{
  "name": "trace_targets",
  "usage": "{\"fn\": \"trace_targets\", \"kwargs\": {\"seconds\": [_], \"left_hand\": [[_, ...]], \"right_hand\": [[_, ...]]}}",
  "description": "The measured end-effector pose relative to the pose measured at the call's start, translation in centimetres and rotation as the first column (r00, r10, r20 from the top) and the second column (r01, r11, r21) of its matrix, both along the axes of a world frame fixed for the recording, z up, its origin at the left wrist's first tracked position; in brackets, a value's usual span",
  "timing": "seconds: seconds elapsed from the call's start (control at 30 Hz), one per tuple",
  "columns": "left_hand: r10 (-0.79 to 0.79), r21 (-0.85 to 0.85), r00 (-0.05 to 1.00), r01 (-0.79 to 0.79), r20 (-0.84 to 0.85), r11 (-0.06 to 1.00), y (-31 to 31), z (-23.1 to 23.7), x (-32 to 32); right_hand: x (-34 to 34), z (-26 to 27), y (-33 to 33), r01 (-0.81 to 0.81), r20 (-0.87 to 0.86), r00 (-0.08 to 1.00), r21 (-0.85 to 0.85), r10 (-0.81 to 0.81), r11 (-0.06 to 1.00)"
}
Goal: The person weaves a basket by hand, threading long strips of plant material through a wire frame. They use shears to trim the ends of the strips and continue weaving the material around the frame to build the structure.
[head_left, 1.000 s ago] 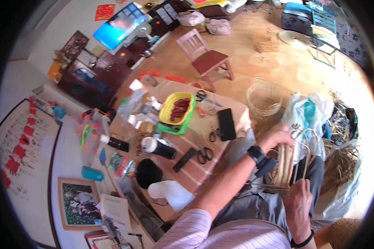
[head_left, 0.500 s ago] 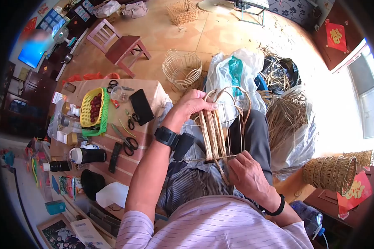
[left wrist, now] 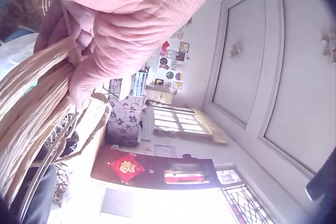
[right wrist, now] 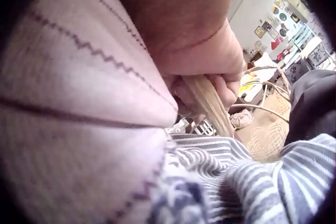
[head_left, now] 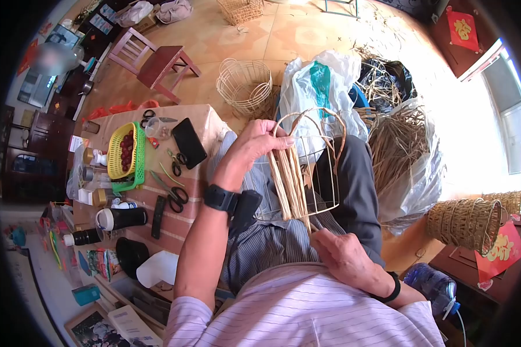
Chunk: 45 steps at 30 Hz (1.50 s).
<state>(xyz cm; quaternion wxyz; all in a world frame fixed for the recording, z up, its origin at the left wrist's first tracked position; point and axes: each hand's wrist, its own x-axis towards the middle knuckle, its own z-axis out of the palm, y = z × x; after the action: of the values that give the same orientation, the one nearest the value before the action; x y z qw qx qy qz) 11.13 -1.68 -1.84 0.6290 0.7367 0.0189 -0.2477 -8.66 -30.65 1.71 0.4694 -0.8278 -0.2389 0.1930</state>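
Note:
A small wire basket frame (head_left: 336,188) with looped handles stands over the lap, with pale straw strips (head_left: 289,182) wound side by side across one side. My left hand (head_left: 253,144) grips its upper edge; in the left wrist view the thumb presses beside the straw strips (left wrist: 31,113). Below the frame, my right hand (head_left: 350,260) pinches the loose end of a straw strand that runs down from the wound strips. The right wrist view shows this flat strand (right wrist: 207,100) coming out of the curled fingers.
To the left is a table with scissors (head_left: 178,199), a phone (head_left: 189,143) and a yellow basket (head_left: 113,156) of red fruit. An unfinished round frame (head_left: 246,87) stands on the floor ahead. Bags of dry straw (head_left: 399,139) and a woven basket (head_left: 463,222) lie to the right.
The head view has swung to the right. My right hand has drawn the strand down toward the body, away from the frame's lower edge. The left hand keeps its hold.

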Motion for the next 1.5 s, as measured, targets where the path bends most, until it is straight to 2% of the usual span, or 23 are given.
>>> {"fn": "trace_targets", "kwargs": {"seconds": [0.1, 0.2, 0.3, 0.33, 0.37, 0.4, 0.47, 0.53, 0.57, 0.63, 0.67, 0.77, 0.87, 0.97, 1.07, 1.17, 1.27, 1.37, 1.47, 1.5], "left_hand": [[0.038, 0.022, 0.997, -0.040, 0.069, 0.999, -0.6, -0.1, -1.9], [0.084, -0.015, 0.991, -0.083, 0.103, 0.996, -1.3, 0.4, -3.9], [0.070, 0.002, 0.987, -0.071, 0.147, 0.997, -1.5, 0.5, -5.6], [0.080, -0.049, 0.989, -0.074, 0.125, 0.996, -1.6, 0.7, -6.1], [0.086, -0.018, 0.988, -0.084, 0.127, 0.996, -1.6, 0.9, -6.7], [0.092, 0.012, 0.988, -0.094, 0.127, 0.995, -1.7, 1.6, -7.4], [0.092, 0.049, 0.988, -0.099, 0.124, 0.994, -1.6, 2.3, -8.3], [0.106, -0.061, 0.990, -0.100, 0.097, 0.993, -1.3, 2.2, -8.7], [0.109, -0.116, 0.991, -0.099, 0.082, 0.988, -1.2, 2.1, -8.8], [0.090, -0.118, 0.994, -0.082, 0.069, 0.990, -1.0, 2.5, -8.8], [0.080, -0.119, 0.995, -0.072, 0.065, 0.990, -1.0, 2.7, -8.7], [0.040, -0.163, 0.997, -0.030, 0.058, 0.986, -0.8, 2.6, -8.5], [0.041, -0.178, 0.996, -0.027, 0.076, 0.984, -0.8, 2.5, -8.5], [0.050, -0.150, 0.995, -0.036, 0.086, 0.988, -0.8, 1.8, -8.8], [0.073, -0.123, 0.991, -0.059, 0.111, 0.991, -1.0, 1.9, -8.7], [0.050, -0.175, 0.996, -0.038, 0.068, 0.984, -0.5, 1.0, -8.5], [0.044, -0.243, 0.996, -0.025, 0.075, 0.970, -0.7, 2.1, -8.7], [-0.010, -0.178, 0.994, 0.029, 0.105, 0.984, 0.2, 2.0, -8.8], [0.016, -0.276, 0.997, 0.007, 0.081, 0.961, 0.0, 2.9, -9.1], [0.031, -0.217, 0.996, -0.014, 0.078, 0.976, -0.2, 2.7, -9.0]], "right_hand": [[0.7, 3.2, -0.7, -0.004, -0.237, 0.971, 0.082, 0.024, 0.997], [2.8, 6.7, -0.6, -0.006, -0.229, 0.972, 0.173, 0.046, 0.985], [6.3, 8.4, -0.1, -0.051, -0.342, 0.932, 0.208, 0.121, 0.977], [7.8, 8.5, 0.2, -0.110, -0.303, 0.938, 0.200, 0.168, 0.974], [9.2, 8.2, 0.5, -0.158, -0.298, 0.930, 0.202, 0.214, 0.967], [9.9, 7.6, 0.7, -0.198, -0.221, 0.946, 0.182, 0.236, 0.963], [11.3, 6.9, 1.2, -0.290, -0.020, 0.956, 0.109, 0.294, 0.951], [12.5, 6.8, 1.5, -0.383, 0.207, 0.903, -0.004, 0.375, 0.924], [13.1, 7.0, 1.7, -0.368, 0.281, 0.881, -0.098, 0.380, 0.925], [14.4, 7.7, 2.3, -0.306, 0.420, 0.814, -0.277, 0.402, 0.911], [15.1, 7.8, 2.3, -0.315, 0.396, 0.819, -0.295, 0.416, 0.902], [16.3, 7.0, 3.1, -0.403, 0.457, 0.772, -0.186, 0.442, 0.896], [16.8, 7.7, 3.2, -0.535, 0.435, 0.713, -0.168, 0.550, 0.828], [17.4, 7.9, 3.4, -0.546, 0.460, 0.678, -0.208, 0.574, 0.812], [18.1, 9.5, 4.1, -0.515, 0.526, 0.603, -0.318, 0.600, 0.796], [18.6, 9.1, 5.4, -0.449, 0.563, 0.553, -0.420, 0.614, 0.789], [19.5, 6.7, 6.3, -0.388, 0.650, 0.550, -0.358, 0.525, 0.849], [19.4, 6.5, 6.7, -0.369, 0.622, 0.600, -0.342, 0.502, 0.864], [18.9, 5.1, 6.6, -0.289, 0.637, 0.620, -0.358, 0.458, 0.888], [18.9, 5.0, 6.6, -0.267, 0.635, 0.634, -0.355, 0.441, 0.896]]}}
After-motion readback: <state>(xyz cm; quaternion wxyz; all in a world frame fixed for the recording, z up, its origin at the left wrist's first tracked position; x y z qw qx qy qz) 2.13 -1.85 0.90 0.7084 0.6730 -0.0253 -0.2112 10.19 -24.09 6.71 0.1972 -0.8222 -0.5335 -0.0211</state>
